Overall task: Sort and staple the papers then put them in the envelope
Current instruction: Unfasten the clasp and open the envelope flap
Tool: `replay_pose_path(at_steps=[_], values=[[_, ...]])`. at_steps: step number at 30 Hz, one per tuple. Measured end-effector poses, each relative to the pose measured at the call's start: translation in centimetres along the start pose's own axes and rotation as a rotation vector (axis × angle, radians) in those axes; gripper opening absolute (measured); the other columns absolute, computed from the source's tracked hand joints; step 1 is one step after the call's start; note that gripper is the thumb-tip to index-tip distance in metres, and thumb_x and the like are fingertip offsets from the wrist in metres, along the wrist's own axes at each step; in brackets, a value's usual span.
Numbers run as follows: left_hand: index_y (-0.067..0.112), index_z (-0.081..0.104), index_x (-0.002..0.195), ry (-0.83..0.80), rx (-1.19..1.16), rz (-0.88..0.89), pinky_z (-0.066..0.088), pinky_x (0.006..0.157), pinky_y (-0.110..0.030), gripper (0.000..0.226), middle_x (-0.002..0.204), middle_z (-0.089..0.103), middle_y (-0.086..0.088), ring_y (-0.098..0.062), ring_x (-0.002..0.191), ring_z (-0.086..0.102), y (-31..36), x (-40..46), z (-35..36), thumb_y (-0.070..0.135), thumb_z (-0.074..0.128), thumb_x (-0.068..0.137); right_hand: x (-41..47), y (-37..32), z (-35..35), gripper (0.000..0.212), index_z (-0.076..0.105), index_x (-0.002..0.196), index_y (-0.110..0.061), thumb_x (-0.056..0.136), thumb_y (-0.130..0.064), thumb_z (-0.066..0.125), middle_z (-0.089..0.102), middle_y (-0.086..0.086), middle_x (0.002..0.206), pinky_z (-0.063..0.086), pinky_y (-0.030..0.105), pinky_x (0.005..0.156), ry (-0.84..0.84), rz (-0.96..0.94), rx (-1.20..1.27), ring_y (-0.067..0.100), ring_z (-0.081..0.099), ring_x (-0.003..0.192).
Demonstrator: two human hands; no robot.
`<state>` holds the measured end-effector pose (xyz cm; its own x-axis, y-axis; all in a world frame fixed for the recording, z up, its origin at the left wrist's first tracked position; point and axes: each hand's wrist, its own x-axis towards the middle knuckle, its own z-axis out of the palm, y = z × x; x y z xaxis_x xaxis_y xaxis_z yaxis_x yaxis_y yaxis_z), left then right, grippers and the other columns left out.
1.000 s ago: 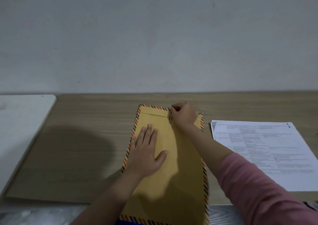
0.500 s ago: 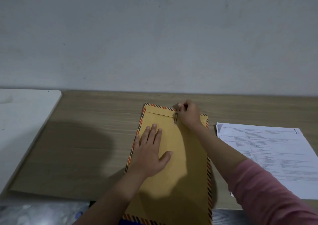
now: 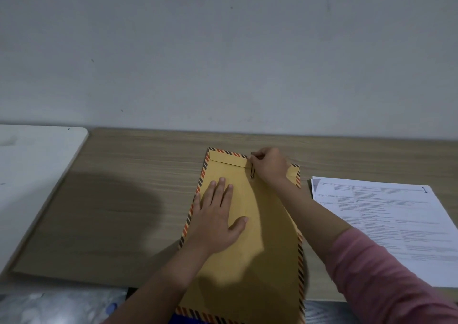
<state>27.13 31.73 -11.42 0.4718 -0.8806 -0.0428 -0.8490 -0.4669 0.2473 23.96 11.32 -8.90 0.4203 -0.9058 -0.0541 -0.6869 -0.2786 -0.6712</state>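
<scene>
A brown envelope (image 3: 267, 237) with a striped orange-and-black border lies flat on the wooden counter (image 3: 138, 175), long side running away from the person, its near end overhanging the counter's front edge. The flap at the far end is folded down.

The left hand (image 3: 218, 220) lies palm down on the left half of the envelope, fingers straight and together, thumb spread to the right. It presses on the paper and grips nothing.

The right hand (image 3: 269, 166) is at the envelope's far edge, near the middle of the flap. Its fingers are curled and pinch the upper end of a small metal clip (image 3: 252, 171), which hangs over the flap edge onto the face of the envelope. How far the clip is seated cannot be told. A pink sleeve (image 3: 386, 279) covers the right forearm from above the wrist to the frame edge.

A stack of printed papers (image 3: 396, 224) lies on the counter to the right of the envelope, apart from it, text side up. A small dark mark sits at its far right corner; whether that is a staple or a clip cannot be told.

A white board (image 3: 32, 170) adjoins the counter at far left. A pale wall (image 3: 223, 51) stands behind. Something blue (image 3: 195, 320) shows under the envelope's near end.
</scene>
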Motion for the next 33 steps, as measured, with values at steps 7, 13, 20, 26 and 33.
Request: replay_pose_path(at_steps=[7, 13, 20, 26, 33], values=[[0.026, -0.003, 0.152, -0.01, 0.007, 0.0, -0.007, 0.115, -0.047, 0.083, 0.16, -0.015, 0.004, -0.018, 0.146, -0.016, 0.1, 0.0, -0.1, 0.072, 0.018, 0.086, 0.8, -0.9, 1.6, 0.024, 0.066, 0.069, -0.029, 0.081, -0.012, 0.053, 0.071, -0.004, 0.099, 0.029, 0.042, 0.091, 0.014, 0.052, -0.086, 0.025, 0.057, 0.103], [0.03, -0.001, 0.151, -0.046, 0.018, -0.001, 0.008, 0.115, -0.048, 0.093, 0.161, -0.005, 0.004, -0.022, 0.147, 0.001, -0.1, 0.5, -0.7, 0.08, 0.022, 0.076, -1.1, -1.2, 1.5, 0.015, 0.065, 0.088, -0.018, 0.09, -0.022, 0.05, 0.061, 0.004, 0.107, 0.026, 0.043, 0.096, 0.03, -0.052, -0.108, 0.028, 0.048, 0.109], [0.018, -0.002, 0.151, -0.158, 0.087, -0.109, 0.022, 0.11, -0.048, 0.137, 0.156, 0.008, -0.006, -0.032, 0.138, 0.015, 0.1, 4.1, -2.9, 0.097, 0.043, 0.048, -5.4, -0.5, 1.4, 0.011, 0.055, 0.083, -0.02, 0.091, -0.019, 0.048, 0.059, -0.003, 0.092, 0.03, 0.04, 0.091, 0.024, -0.266, 0.089, 0.019, 0.049, 0.096], [0.018, -0.01, 0.151, -0.123, 0.04, -0.105, -0.011, 0.112, -0.058, 0.141, 0.158, -0.022, 0.0, -0.023, 0.146, -0.012, 0.1, 3.8, -1.6, 0.1, 0.033, 0.046, -8.1, 2.4, -0.6, 0.013, 0.049, 0.084, -0.015, 0.093, -0.007, 0.046, 0.059, -0.006, 0.074, 0.041, 0.015, 0.06, -0.034, -0.248, 0.37, 0.002, 0.055, 0.069], [0.015, 0.001, 0.151, -0.157, 0.059, -0.011, -0.006, 0.112, -0.06, 0.148, 0.161, -0.006, 0.0, -0.022, 0.147, -0.001, -0.6, 3.6, -2.2, 0.103, 0.027, 0.036, -6.3, 5.2, -4.4, 0.011, 0.05, 0.084, -0.013, 0.092, -0.007, 0.046, 0.06, 0.001, 0.075, 0.04, 0.021, 0.059, 0.049, -0.171, 0.288, 0.013, 0.055, 0.069]])
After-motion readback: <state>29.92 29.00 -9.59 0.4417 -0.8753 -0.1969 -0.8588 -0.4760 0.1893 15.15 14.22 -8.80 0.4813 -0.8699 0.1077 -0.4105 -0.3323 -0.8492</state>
